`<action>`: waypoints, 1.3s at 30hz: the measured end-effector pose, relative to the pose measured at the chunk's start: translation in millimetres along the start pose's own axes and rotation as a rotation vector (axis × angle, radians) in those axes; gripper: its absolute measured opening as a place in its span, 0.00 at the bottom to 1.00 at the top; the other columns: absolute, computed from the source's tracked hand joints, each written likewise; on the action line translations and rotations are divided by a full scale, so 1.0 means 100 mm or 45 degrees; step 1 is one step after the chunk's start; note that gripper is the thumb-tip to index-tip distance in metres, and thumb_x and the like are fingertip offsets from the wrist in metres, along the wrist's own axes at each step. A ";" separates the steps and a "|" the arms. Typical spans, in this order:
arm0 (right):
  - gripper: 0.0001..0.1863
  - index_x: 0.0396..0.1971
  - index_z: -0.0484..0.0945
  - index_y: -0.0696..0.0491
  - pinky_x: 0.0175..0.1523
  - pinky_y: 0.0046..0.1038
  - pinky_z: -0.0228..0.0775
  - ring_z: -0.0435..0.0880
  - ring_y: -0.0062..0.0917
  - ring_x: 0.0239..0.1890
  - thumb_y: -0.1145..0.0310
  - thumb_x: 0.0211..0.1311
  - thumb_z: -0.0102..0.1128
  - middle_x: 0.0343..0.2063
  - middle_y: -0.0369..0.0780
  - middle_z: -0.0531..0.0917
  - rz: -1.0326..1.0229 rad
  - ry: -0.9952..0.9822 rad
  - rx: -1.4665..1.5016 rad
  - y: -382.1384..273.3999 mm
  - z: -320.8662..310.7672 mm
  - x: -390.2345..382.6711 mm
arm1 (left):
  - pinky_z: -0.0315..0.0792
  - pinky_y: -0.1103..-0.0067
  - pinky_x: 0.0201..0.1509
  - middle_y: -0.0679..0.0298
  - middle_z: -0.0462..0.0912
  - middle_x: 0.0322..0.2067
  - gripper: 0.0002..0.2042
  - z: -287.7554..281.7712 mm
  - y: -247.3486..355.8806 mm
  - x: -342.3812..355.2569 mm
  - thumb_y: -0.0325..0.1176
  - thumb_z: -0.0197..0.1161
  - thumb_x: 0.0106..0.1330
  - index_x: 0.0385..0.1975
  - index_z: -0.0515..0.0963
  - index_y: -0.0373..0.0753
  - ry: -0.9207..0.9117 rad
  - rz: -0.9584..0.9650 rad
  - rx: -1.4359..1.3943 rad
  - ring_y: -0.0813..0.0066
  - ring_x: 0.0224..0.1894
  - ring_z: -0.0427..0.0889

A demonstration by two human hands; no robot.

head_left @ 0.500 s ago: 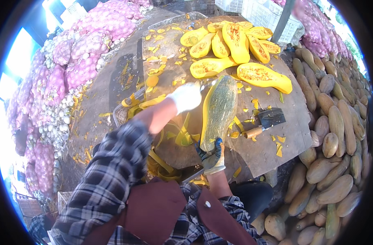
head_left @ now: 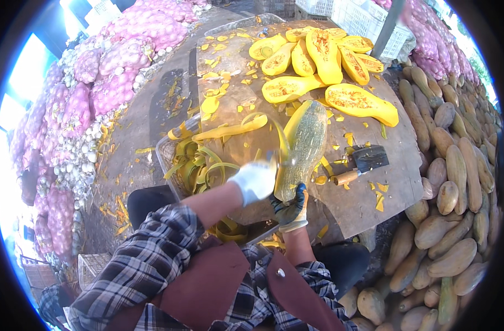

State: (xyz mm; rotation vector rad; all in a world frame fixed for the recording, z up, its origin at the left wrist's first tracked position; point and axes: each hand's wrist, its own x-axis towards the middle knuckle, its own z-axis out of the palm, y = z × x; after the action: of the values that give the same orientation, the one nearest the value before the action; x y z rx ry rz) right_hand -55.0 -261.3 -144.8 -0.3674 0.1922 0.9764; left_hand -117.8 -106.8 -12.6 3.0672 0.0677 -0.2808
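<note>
A long green-and-yellow squash (head_left: 308,140) lies partly peeled across the board in front of me. My right hand (head_left: 291,211), in a blue-and-white glove, grips its near end. My left hand (head_left: 253,181), in a white glove, is closed around a peeler (head_left: 276,158) at the squash's left side, near the lower end. Motion blurs the peeler, and the fingers hide most of it. A yellow strip of peel (head_left: 282,134) curls up beside the squash. Left of my hands, more peelings (head_left: 194,160) fill a crate (head_left: 165,149).
Halved yellow squashes (head_left: 323,55) are piled at the board's far side. A cleaver (head_left: 369,158) with a wooden handle lies to the right. Unpeeled squashes (head_left: 456,171) heap up at right, net sacks of onions (head_left: 117,60) at left. White crates (head_left: 362,25) stand behind.
My left hand has drawn the peeler down along the squash toward me, and a long peel strip now curls loose. My right hand keeps its grip on the near end.
</note>
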 end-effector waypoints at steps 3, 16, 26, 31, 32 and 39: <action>0.37 0.67 0.70 0.48 0.63 0.48 0.75 0.82 0.40 0.57 0.44 0.63 0.65 0.59 0.42 0.81 0.039 -0.021 -0.032 -0.04 0.12 -0.03 | 0.78 0.60 0.46 0.42 0.84 0.36 0.33 0.02 0.22 -0.58 0.31 0.53 0.65 0.69 0.56 0.19 -0.286 -0.174 -0.478 0.46 0.39 0.86; 0.34 0.66 0.70 0.44 0.54 0.45 0.83 0.82 0.33 0.53 0.53 0.62 0.69 0.57 0.37 0.79 -0.039 0.070 -0.116 -0.02 -0.01 -0.03 | 0.79 0.61 0.53 0.40 0.85 0.43 0.15 -0.88 -1.10 1.77 0.30 0.53 0.66 0.41 0.84 0.29 -0.150 -0.362 -0.225 0.50 0.46 0.87; 0.31 0.62 0.73 0.49 0.58 0.49 0.79 0.84 0.38 0.53 0.46 0.65 0.65 0.53 0.41 0.83 -0.119 0.117 -0.185 -0.04 0.12 0.04 | 0.82 0.64 0.42 0.45 0.86 0.37 0.15 -0.09 -0.28 0.59 0.28 0.54 0.65 0.46 0.78 0.25 0.078 -0.301 -0.250 0.52 0.39 0.88; 0.29 0.63 0.72 0.49 0.55 0.43 0.81 0.84 0.34 0.53 0.52 0.66 0.66 0.54 0.39 0.82 -0.001 0.007 -0.035 -0.16 0.03 0.09 | 0.79 0.61 0.45 0.39 0.84 0.38 0.30 -0.02 0.21 -0.30 0.31 0.52 0.65 0.65 0.61 0.17 -0.250 -0.282 -0.565 0.47 0.42 0.86; 0.29 0.62 0.73 0.50 0.56 0.43 0.81 0.84 0.35 0.52 0.50 0.67 0.65 0.53 0.39 0.82 -0.036 0.049 -0.115 -0.16 0.01 0.07 | 0.78 0.62 0.49 0.39 0.84 0.40 0.33 -0.30 0.25 -0.42 0.32 0.53 0.65 0.68 0.58 0.18 -0.505 -0.292 -0.577 0.45 0.45 0.86; 0.31 0.62 0.73 0.48 0.54 0.46 0.81 0.84 0.37 0.50 0.48 0.64 0.67 0.52 0.39 0.83 -0.160 0.185 -0.275 -0.18 0.02 0.04 | 0.78 0.59 0.49 0.42 0.84 0.40 0.15 -0.80 -0.60 0.33 0.32 0.52 0.68 0.48 0.76 0.31 -0.169 -0.502 -0.560 0.46 0.44 0.85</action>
State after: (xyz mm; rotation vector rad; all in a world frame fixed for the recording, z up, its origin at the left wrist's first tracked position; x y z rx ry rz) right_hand -38.0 -266.5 -139.8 -0.6422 0.1932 0.8484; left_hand -73.9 -40.7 56.1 2.5695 0.6381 -0.4218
